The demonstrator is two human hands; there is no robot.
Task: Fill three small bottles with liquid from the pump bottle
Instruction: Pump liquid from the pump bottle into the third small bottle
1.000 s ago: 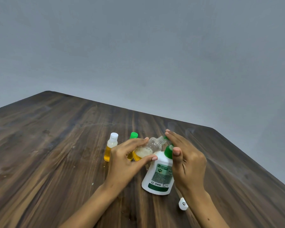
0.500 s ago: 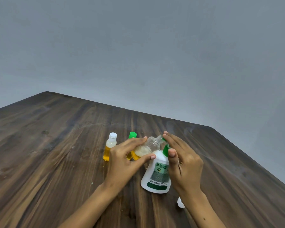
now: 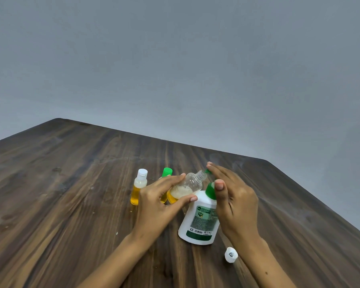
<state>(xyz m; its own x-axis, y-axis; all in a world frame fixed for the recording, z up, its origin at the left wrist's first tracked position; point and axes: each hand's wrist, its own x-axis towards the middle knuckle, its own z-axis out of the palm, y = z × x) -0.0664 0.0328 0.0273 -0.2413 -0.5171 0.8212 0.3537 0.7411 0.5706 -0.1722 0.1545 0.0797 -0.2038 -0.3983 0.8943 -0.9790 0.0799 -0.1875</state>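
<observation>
Your left hand (image 3: 158, 201) grips a small clear bottle (image 3: 187, 187), fingers over the top and thumb underneath, holding it tilted with its open neck pointing up and right toward the green nozzle of the pump bottle (image 3: 200, 219). Yellow liquid with pale foam above it sits in the lower end of the tilted bottle.

Your right hand (image 3: 233, 200) rests on the green pump head with its fingers straight and laid flat over it, the thumb lying against the green collar; nothing is curled round or pinched. The pump bottle stands on the table (image 3: 71, 194) just below the tilted bottle, its label facing you.

Two more small bottles stand upright behind your left hand: a white-capped bottle (image 3: 139, 187), mostly full of yellow liquid, and just right of it a green-capped bottle (image 3: 166, 173), largely hidden by your fingers. A loose white cap (image 3: 230, 254) lies on the table near your right wrist.
</observation>
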